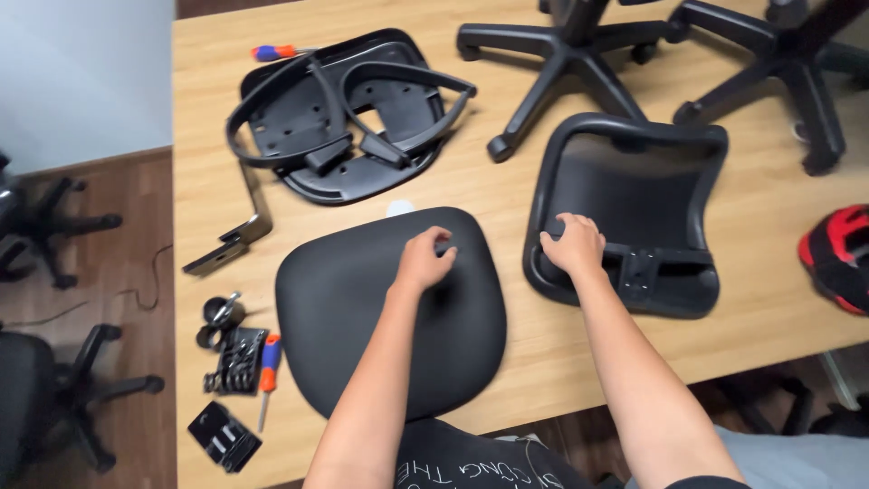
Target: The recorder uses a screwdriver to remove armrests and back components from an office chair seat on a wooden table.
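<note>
Two hands are recorded in the head view, both on black chair parts laid on a wooden table (769, 299). The left hand (425, 261) is set with curled fingers on the far edge of the seat cushion (353, 317), pressed rather than gripped. The right hand (570, 246) is closed over the near left rim of the chair back shell (634, 199), just beside the cushion. One small black packet (224, 436) (oblong, pale markings) lies at the table's near left corner, by a screwdriver (267, 367).
</note>
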